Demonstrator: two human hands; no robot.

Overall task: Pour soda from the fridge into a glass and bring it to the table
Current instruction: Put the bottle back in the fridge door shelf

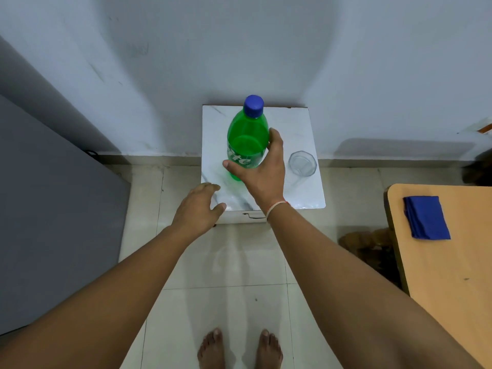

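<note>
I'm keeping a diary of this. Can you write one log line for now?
right hand: holds bottle | cap: on | left hand: open, stand edge | glass: empty

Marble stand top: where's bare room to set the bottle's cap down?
On the marble stand, free patches: the back right corner behind the glass, and the front strip below it. The left-centre is crowded by the green bottle, right hand and left hand.

Bottle (247, 139) base hidden behind right hand (262, 166).
</note>
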